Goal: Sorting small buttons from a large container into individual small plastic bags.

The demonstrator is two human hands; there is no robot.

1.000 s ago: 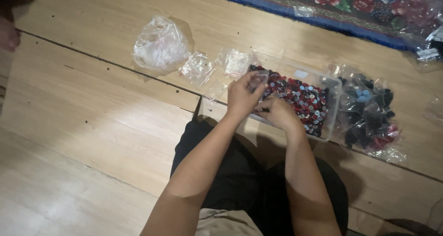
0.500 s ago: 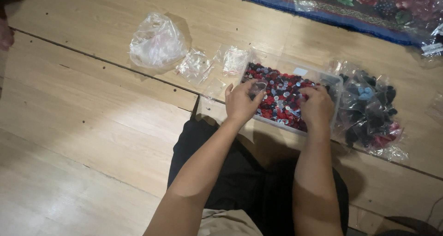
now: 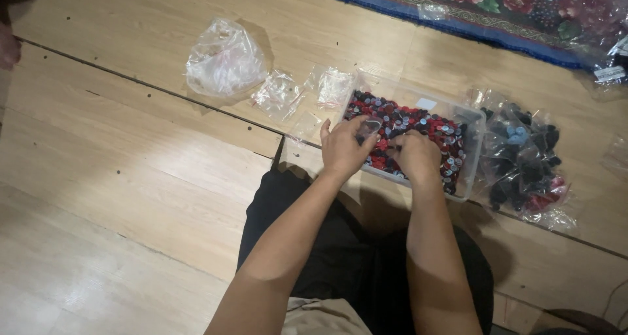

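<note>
A clear plastic tub (image 3: 472,157) on the wooden floor holds a heap of small red, black and blue round pieces (image 3: 425,125). My left hand (image 3: 343,148) rests at the tub's near left edge and pinches a small clear plastic bag (image 3: 371,127) above the pieces. My right hand (image 3: 415,157) lies in the tub with its fingers curled into the pieces; whether it grips any is hidden.
A clear bag of dark round pieces (image 3: 523,161) lies right of the tub. Small empty clear bags (image 3: 278,94) and a larger crumpled bag (image 3: 222,60) lie to the left. A patterned rug (image 3: 497,8) borders the far side. My black-clad lap (image 3: 366,256) is below.
My right hand has moved left from the tub's right side toward my left hand. The left hand now holds the small bag over the pieces.
</note>
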